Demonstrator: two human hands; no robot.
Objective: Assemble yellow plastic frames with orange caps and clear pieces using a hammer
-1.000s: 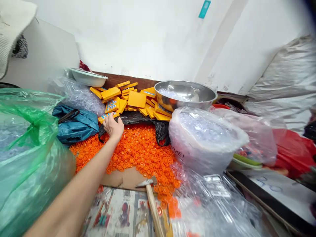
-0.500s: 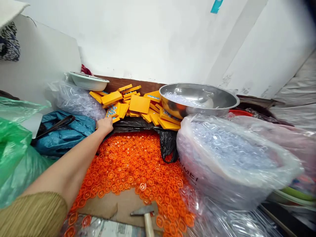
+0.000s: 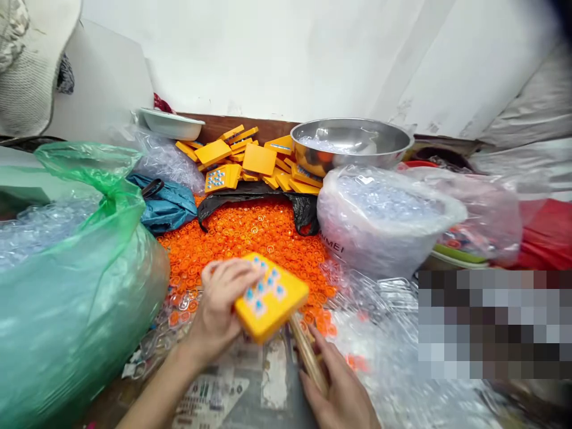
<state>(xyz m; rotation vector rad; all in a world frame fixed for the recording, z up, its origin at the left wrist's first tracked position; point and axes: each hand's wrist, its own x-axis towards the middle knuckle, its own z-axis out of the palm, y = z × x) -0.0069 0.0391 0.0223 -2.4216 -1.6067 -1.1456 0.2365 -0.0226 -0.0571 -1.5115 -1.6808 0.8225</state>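
My left hand [image 3: 223,301] grips a flat yellow plastic block [image 3: 283,295] by its left side. Small blue pieces in pale squares sit on the block's upper face, which is tilted towards me. Below it, the fingers and thumb of my right hand [image 3: 339,381] close around the wooden handle of a hammer [image 3: 308,351]. The block hides the hammer's head. Beyond both hands spreads a heap of small orange plastic rings [image 3: 250,229]. More yellow blocks [image 3: 259,159] lie piled behind the heap, past a black plastic bag [image 3: 250,190].
On the left bulges a green plastic bag [image 3: 89,298]. A steel bowl [image 3: 353,158] stands at the back right, behind a clear bag of transparent pieces [image 3: 379,232]. Left of the pile are a blue bag [image 3: 167,205] and a pale basin [image 3: 172,126].
My left hand has come back from the yellow pile, now with a block in it. My right hand has come into view at the hammer's handle. The view has shifted.
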